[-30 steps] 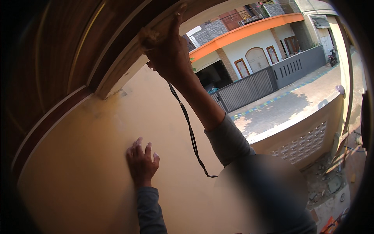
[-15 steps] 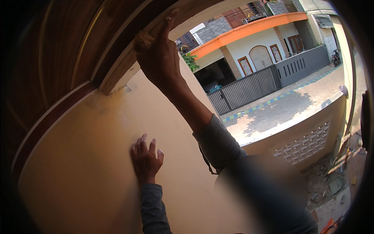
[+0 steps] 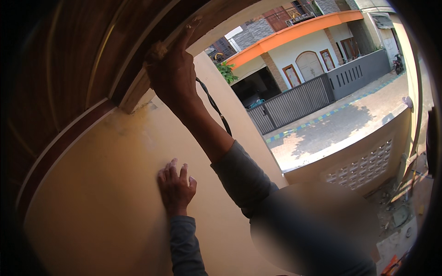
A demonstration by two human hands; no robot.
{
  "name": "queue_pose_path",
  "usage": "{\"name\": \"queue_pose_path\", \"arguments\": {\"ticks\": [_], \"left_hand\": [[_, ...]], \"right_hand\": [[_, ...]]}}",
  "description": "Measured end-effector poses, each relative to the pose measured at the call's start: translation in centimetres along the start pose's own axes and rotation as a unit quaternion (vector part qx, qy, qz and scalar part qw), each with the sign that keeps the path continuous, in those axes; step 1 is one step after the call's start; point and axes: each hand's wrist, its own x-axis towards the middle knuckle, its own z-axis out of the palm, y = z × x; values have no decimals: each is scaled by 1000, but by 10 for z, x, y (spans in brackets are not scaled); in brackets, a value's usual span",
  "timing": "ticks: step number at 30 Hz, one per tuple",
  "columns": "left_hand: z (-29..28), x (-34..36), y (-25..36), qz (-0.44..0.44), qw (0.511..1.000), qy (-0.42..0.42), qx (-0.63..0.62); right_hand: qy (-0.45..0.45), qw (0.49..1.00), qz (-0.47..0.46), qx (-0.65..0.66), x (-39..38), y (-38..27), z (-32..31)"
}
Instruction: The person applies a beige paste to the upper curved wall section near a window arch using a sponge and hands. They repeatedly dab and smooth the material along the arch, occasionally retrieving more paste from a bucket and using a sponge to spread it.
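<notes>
My right hand (image 3: 172, 76) is raised to the narrow beam (image 3: 138, 85) along the ceiling's edge. Its index finger stretches up along the beam, while the other fingers close round a rough, light-brown clump (image 3: 159, 49), perhaps fibre or plaster; I cannot tell which. My left hand (image 3: 176, 188) rests against the yellowish wall (image 3: 96, 184) lower down, fingers spread and holding nothing. Whitish residue marks its fingertips. Patchy, discoloured wall shows just below the beam's end.
Dark wood-look ceiling panels (image 3: 69, 60) hang close above on the left. A dark cable (image 3: 216, 108) dangles behind my right forearm. To the right stands a low wall with perforated blocks (image 3: 359, 163), with rubble (image 3: 396, 216) beside it. A street and a grey gate (image 3: 294, 99) lie beyond.
My right hand has slid left along the beam with the clump. The dark cable now shows beside that forearm. My left hand stays at the same place on the wall.
</notes>
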Motion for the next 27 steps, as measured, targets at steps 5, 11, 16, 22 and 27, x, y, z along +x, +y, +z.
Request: {"name": "queue_pose_path", "arguments": {"ticks": [5,11,16,22,27], "left_hand": [[1,1,1,1,1000,2,3],[4,-6,1,3,1000,1,3],[-2,-10,-3,-1,1000,-16,5],[4,-3,-1,-5,1000,-6,-3],[3,0,0,-4,1000,-4,-3]], "right_hand": [[45,999,-23,-6,-4,5,25],[-39,997,61,-29,-30,3,20],[-3,998,38,-59,-37,7,-9],[-29,997,7,-74,-22,13,6],[-29,993,15,-116,-37,24,39]]}}
